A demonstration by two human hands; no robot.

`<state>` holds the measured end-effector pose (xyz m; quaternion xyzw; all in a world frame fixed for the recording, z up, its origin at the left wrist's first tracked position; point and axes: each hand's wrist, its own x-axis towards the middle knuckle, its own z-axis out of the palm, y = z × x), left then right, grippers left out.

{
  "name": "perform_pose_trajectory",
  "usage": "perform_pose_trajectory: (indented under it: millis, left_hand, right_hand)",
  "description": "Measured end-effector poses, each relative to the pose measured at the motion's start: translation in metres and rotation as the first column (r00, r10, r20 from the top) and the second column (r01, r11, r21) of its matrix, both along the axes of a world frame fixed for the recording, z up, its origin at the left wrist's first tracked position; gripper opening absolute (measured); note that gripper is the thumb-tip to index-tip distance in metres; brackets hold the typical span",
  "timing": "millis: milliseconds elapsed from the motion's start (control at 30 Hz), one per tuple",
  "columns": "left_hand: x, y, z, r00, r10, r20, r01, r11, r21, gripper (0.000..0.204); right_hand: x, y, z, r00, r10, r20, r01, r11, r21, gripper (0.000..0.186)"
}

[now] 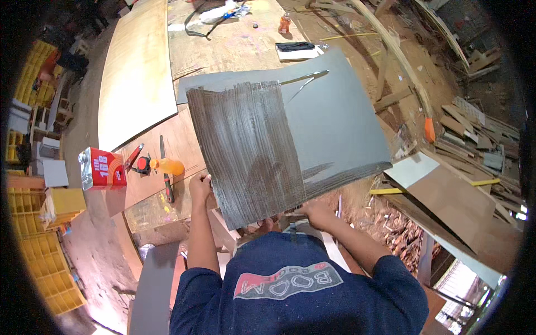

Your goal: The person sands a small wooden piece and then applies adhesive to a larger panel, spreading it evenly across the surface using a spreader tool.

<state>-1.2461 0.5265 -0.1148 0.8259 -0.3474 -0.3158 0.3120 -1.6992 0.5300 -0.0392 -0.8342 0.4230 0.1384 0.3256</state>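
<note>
The left hand (200,188) is closed on the left edge of the dark sheet (245,151), thumb uppermost. The right hand (317,216) is bent at its lower edge, near the right corner; its fingers are partly hidden, so I can't tell whether they grip. The sheet lies aslant over a grey sheet (340,117), its lower left corner jutting toward the person. The grey one runs on to the right, brown streaks along its near edge.

Left of the left hand, a strip of wood shows before the file (168,187), orange bottle (169,166), tape measure (142,164), cutter (134,156) and red can (106,169). The pale board (139,67) comes near the sheets' upper left.

Beyond them spreads the stained table (240,53), with a black cloth (295,46) near its right edge. Scrap wood (486,131) heaps up at right; yellow crates (42,262) stand far left.
</note>
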Motion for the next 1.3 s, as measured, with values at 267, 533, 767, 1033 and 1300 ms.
perform_pose_trajectory:
  millis: [267,533,767,1033,1300]
  left_hand:
    - [-0.002,-0.003,-0.008,0.999,0.048,0.01,-0.049,0.997,0.053,0.015]
    - [-0.009,0.0,-0.011,0.992,0.112,0.059,-0.117,0.99,0.084,0.016]
    - [-0.009,0.009,-0.008,0.988,0.117,0.098,-0.124,0.991,0.059,0.015]
    - [0.005,0.005,-0.017,0.996,0.074,-0.039,-0.072,0.996,0.049,0.012]
    - [0.016,0.009,-0.028,0.972,0.049,-0.231,-0.045,0.999,0.019,0.014]
  right_hand:
    - [0.061,-0.253,0.012,0.95,-0.168,0.263,0.252,0.911,-0.327,0.046]
    - [0.131,-0.468,-0.044,0.994,-0.053,0.095,0.096,0.841,-0.533,0.037]
    - [0.136,-0.462,-0.061,0.998,0.052,-0.04,-0.064,0.908,-0.413,0.032]
    - [0.063,-0.298,-0.068,0.991,0.017,-0.134,-0.061,0.94,-0.335,0.032]
    - [-0.004,-0.098,-0.037,0.999,0.018,-0.039,-0.028,0.963,-0.269,0.036]
